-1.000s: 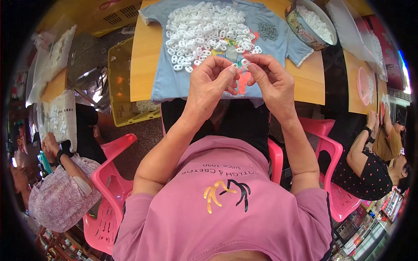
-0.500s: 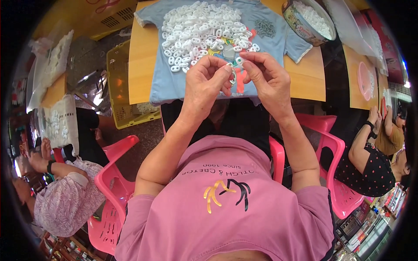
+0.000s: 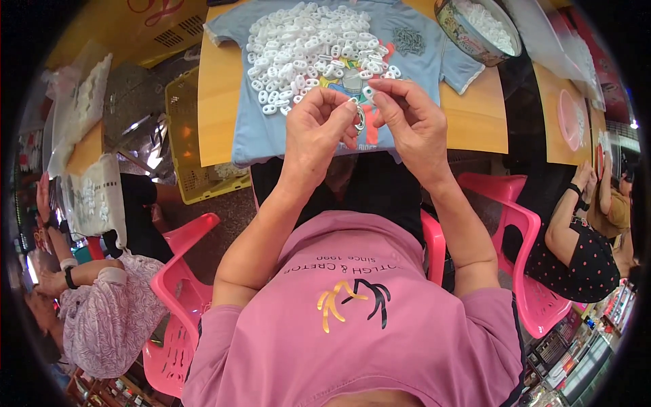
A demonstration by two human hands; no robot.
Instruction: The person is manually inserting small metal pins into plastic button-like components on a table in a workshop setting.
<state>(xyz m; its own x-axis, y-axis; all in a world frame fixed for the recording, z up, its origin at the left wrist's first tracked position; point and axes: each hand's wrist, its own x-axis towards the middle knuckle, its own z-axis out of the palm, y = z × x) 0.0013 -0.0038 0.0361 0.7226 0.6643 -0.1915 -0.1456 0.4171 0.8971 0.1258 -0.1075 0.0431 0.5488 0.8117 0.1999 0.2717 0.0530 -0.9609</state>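
Observation:
Over the near part of a blue T-shirt (image 3: 264, 139) spread on the table, my two hands are close together. My left hand (image 3: 315, 132) pinches a small curved metal piece (image 3: 360, 121), ring-like in outline; a bit of white shows at its fingertips. Between thumb and forefinger, my right hand (image 3: 413, 125) grips a small white oval plastic piece (image 3: 368, 92). The two held things are a short gap apart. Beyond my hands lies a big heap of white two-hole oval plastic pieces (image 3: 305, 47). A small pile of grey metal parts (image 3: 409, 41), too small to make out, sits to its right.
A round tin (image 3: 468, 44) of white pieces stands at the table's (image 3: 475, 129) far right. A yellow crate (image 3: 196, 183) is at left below. Pink chairs (image 3: 180, 271) flank me. People work at both sides, one in a patterned top (image 3: 112, 319), another in dotted black (image 3: 576, 268).
My hands stay nearly in place, still pinching their pieces, with a slight shift to the left. At left, the other person's arms have moved.

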